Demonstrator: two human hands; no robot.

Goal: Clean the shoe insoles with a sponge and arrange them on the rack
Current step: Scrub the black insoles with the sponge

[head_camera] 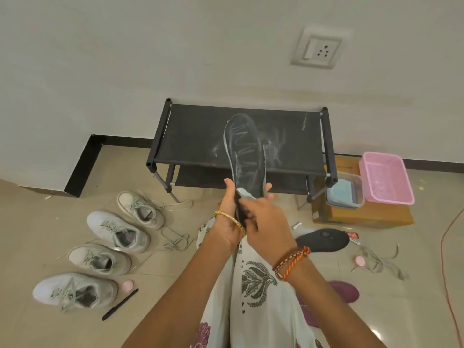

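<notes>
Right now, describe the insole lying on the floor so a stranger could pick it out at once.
Start at the black shoe rack against the wall, then drop to the cardboard box beside its right leg. Just in front of that box a dark insole lies flat on the tiles. Unlike the white-streaked insole gripped by the left hand, it lies untouched and bears no streaks.

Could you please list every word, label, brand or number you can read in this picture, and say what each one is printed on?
No text can be read with certainty.
Cardboard box: dark printing on its top flap behind the rack, too blurred to read.
Small red packet on the floor beside the black insole: print too small to read.
Small white wrapper on the floor: markings too small to read.
Wall socket, shoes and pink basket: no visible lettering.
</notes>
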